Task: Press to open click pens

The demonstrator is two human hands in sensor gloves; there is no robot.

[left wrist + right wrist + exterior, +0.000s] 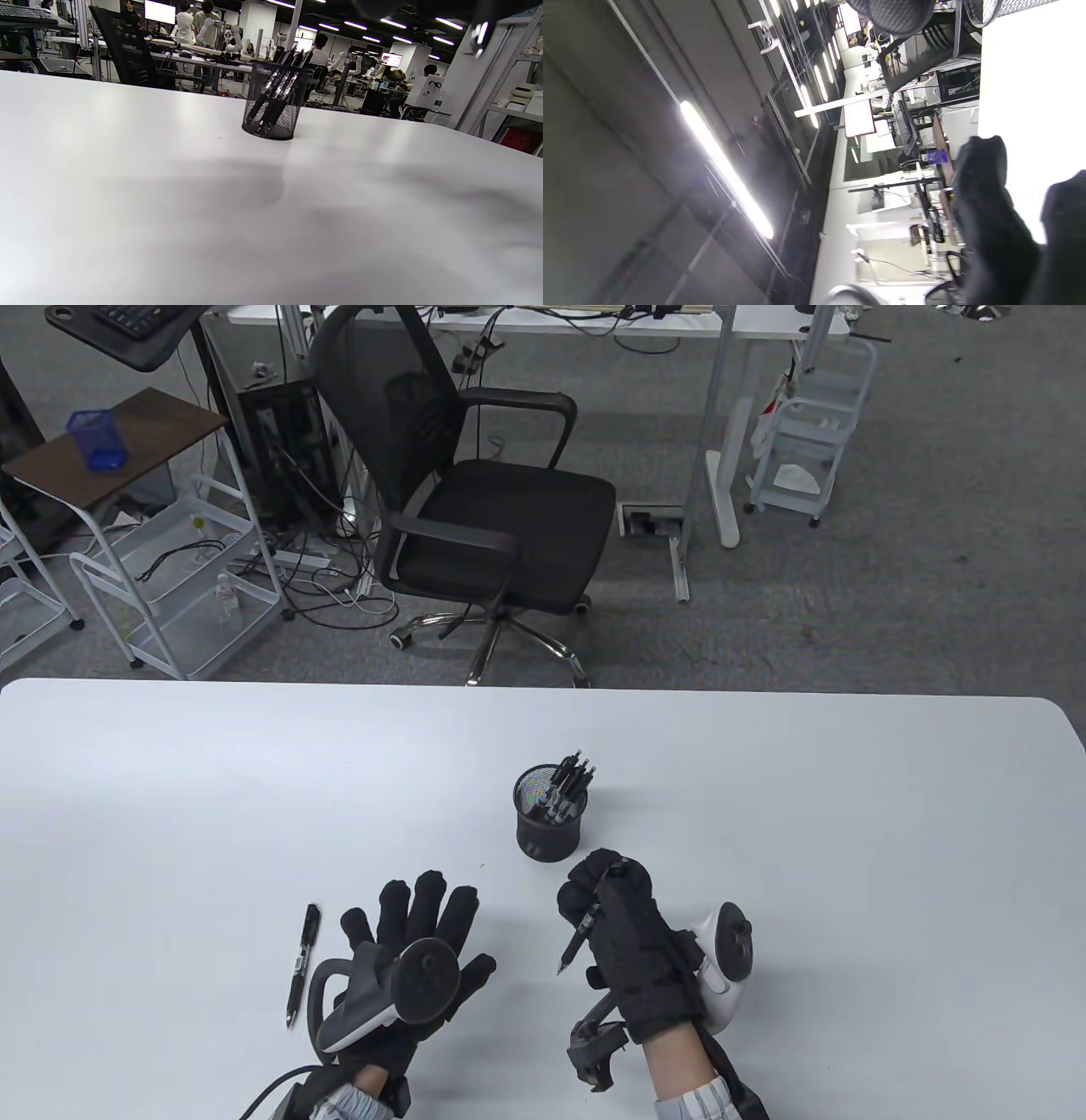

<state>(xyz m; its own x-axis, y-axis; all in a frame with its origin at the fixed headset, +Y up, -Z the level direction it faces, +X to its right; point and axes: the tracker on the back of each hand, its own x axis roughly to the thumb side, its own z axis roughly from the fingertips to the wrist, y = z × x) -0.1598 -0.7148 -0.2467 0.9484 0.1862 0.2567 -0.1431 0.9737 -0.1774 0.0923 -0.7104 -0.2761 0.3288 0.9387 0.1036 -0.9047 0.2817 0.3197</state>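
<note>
- Gripping one click pen [582,931] in my right hand [624,937], fingers [581,891] curled round its barrel, tip pointing down toward the tabletop [764,831].
- Second pen [302,963]: lying flat, just left of my left hand [416,959].
- Left hand: fingers spread straight, holding nothing.
- Mesh pen cup [547,813]: upright beyond my right hand, more pens [568,785] inside.

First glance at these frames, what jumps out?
The right hand curled round a click pen, tip pointing down toward the table's near edge, just in front of the black mesh pen cup full of pens mid-table. Left of it, the left hand lies with fingers spread over the white table, with a lone pen lying beside it.
</note>
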